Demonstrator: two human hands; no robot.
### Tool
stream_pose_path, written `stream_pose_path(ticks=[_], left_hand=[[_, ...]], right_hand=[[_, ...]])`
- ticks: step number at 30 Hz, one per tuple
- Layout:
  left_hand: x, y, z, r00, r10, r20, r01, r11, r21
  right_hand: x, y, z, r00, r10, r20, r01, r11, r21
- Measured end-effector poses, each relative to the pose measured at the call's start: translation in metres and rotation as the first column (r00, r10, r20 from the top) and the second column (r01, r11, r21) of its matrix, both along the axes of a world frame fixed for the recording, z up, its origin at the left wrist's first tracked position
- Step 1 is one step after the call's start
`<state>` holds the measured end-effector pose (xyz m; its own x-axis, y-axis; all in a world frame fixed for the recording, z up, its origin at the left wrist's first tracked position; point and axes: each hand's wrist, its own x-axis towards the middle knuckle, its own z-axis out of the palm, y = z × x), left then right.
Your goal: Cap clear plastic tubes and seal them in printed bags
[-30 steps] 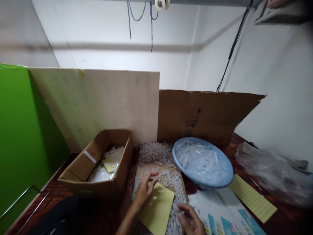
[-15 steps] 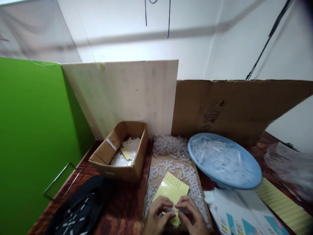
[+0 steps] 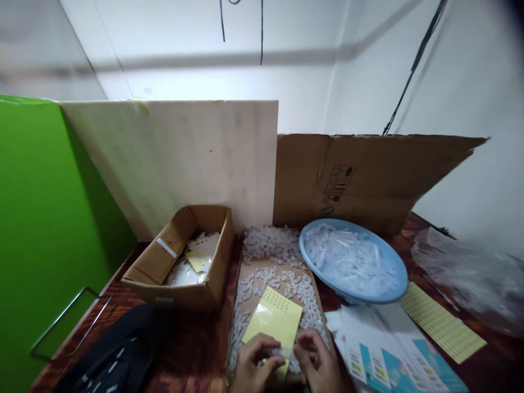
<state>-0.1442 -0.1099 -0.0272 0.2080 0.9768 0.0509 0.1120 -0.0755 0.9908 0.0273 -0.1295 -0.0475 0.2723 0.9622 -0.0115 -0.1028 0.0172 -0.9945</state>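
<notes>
At the bottom centre, my left hand (image 3: pixel 256 364) pinches a small clear piece (image 3: pixel 280 352) between thumb and fingers. My right hand (image 3: pixel 317 360) is just right of it, its fingers curled together; what they hold, if anything, is too small to make out. Beneath and beyond both hands lies a yellow sticker sheet (image 3: pixel 278 316) with rows of small dark marks near its top. The sheet rests on a cardboard tray (image 3: pixel 258 275) strewn with many small whitish pieces (image 3: pixel 270 244), heaped at its far end.
An open cardboard box (image 3: pixel 221 273) with scraps stands left of the tray. Rightward are a blue basin (image 3: pixel 399 295) of clear tubes, white-and-blue packets (image 3: pixel 393 349), another yellow sheet (image 3: pixel 444 322) and plastic film (image 3: pixel 462 273). A black cap (image 3: pixel 118 349) lies at lower left.
The view has turned right, so the scene sits further left. My right hand has moved slightly away from the clear piece, which stays in my left hand.
</notes>
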Motion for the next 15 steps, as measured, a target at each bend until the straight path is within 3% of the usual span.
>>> stream_pose_path(ticks=[3,7,9,13,15], left_hand=[[-0.002,-0.004,-0.002,1.0,0.017,-0.009,-0.017,1.0,0.011],[-0.006,-0.005,-0.004,0.994,0.106,0.0,-0.106,0.994,0.004],[-0.009,-0.005,-0.003,0.994,0.102,-0.027,-0.102,0.995,0.014],[-0.01,-0.005,-0.001,0.994,0.021,-0.105,-0.018,0.999,0.031],[-0.008,-0.006,-0.002,0.998,0.04,-0.051,-0.042,0.999,-0.034]], right_hand=[[0.007,0.004,0.001,0.995,0.101,0.018,-0.099,0.989,-0.108],[0.014,0.009,0.006,0.952,0.233,0.196,-0.249,0.967,0.058],[0.014,0.01,0.008,0.928,0.277,0.248,-0.299,0.953,0.056],[0.008,0.011,0.005,0.942,0.302,0.143,-0.288,0.951,-0.113],[0.007,0.011,0.005,0.961,0.256,0.104,-0.244,0.963,-0.113]])
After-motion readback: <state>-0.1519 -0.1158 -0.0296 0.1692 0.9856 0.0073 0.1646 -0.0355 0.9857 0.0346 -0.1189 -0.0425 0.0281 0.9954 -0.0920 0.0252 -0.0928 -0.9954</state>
